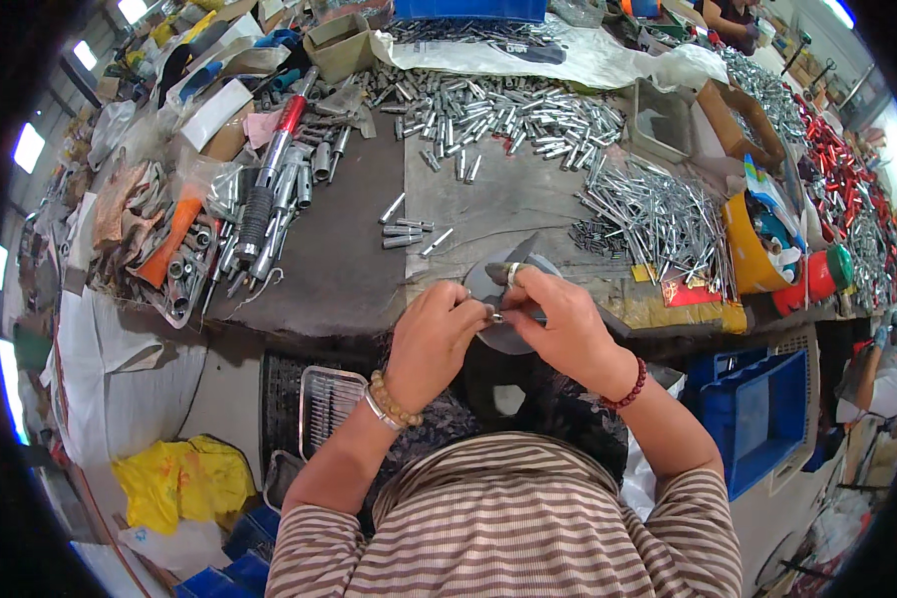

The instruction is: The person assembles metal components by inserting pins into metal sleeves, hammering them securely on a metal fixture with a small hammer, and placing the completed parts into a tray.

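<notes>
Holding a small piece [495,317] near bench edge [321,321], hands [431,339] [570,325] have room leftward.

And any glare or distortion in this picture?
Head view: bright panels at far left glare white; head view: fisheye rounds the image, leaving black corners; head view: the small piece between left hand and right hand is too tiny to identify.

Dark workbench [344,254] strewn with metal tubes [513,118]

No legible txt; marks on red pkt [692,291] too sm. to read.
</notes>
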Demonstrator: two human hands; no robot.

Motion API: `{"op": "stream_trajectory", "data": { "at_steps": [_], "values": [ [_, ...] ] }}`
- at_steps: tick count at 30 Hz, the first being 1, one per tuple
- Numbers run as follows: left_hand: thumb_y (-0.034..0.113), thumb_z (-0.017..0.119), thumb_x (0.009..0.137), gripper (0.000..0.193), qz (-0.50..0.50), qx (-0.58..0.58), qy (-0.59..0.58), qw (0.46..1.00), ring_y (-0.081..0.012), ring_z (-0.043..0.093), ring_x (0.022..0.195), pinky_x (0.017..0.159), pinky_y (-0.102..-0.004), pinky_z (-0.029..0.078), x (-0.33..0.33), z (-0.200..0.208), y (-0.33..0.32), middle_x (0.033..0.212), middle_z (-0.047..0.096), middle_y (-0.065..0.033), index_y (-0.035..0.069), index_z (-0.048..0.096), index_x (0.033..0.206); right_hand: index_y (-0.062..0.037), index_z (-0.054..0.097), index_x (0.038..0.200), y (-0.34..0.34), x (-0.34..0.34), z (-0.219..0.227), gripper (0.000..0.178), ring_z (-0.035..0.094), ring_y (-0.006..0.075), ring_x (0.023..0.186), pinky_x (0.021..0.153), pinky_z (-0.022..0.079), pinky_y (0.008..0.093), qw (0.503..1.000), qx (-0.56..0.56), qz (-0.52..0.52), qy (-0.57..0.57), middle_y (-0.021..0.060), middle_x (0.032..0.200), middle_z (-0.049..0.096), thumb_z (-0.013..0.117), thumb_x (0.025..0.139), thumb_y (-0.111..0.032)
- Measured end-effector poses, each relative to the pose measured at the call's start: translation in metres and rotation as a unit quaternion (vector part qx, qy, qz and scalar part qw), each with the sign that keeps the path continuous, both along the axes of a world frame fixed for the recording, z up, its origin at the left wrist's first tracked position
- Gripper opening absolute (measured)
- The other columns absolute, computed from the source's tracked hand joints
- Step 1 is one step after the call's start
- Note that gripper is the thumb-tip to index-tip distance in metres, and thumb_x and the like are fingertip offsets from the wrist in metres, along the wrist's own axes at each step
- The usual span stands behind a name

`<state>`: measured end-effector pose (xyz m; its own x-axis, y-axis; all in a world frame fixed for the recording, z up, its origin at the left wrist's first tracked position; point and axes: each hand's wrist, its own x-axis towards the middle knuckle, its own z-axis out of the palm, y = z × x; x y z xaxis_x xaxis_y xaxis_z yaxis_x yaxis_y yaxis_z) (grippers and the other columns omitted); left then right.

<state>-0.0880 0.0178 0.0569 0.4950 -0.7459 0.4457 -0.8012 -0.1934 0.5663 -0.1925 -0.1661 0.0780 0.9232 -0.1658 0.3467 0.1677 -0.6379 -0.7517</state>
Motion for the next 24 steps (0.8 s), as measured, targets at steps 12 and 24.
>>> {"op": "stream_trajectory", "data": {
  "at_steps": [12, 24],
  "values": [
    [0.002, 0.070, 0.086, 0.016, -0.006, 0.003, 0.007, 1.000, -0.0319, 0.062, 0.090, 0.077, -0.0409, 0.051, 0.001, -0.001, 0.000, 0.097, 0.060, -0.0108, 0.005, 0.071, 0.101, -0.0025, 0.054, 0.113, 0.003, 0.005, 0.005, 0.029, 0.067, 0.0377, 0.084, 0.072, 0.053, 0.0477, 0.994, -0.106, 0.025, 0.003, 0.0156, 0.085, 0.066, 0.065, 0.086, -0.001],
    [0.002, 0.074, 0.085, 0.016, 0.004, 0.000, 0.017, 1.000, -0.0338, 0.062, 0.089, 0.076, -0.0422, 0.051, 0.000, -0.004, -0.001, 0.096, 0.061, -0.0129, 0.003, 0.072, 0.101, -0.0053, 0.061, 0.111, -0.001, -0.010, 0.016, 0.032, 0.065, 0.0312, 0.093, 0.081, 0.053, 0.0425, 0.976, -0.219, 0.003, -0.016, 0.0099, 0.095, 0.066, 0.073, 0.082, -0.010]
  ]
}}
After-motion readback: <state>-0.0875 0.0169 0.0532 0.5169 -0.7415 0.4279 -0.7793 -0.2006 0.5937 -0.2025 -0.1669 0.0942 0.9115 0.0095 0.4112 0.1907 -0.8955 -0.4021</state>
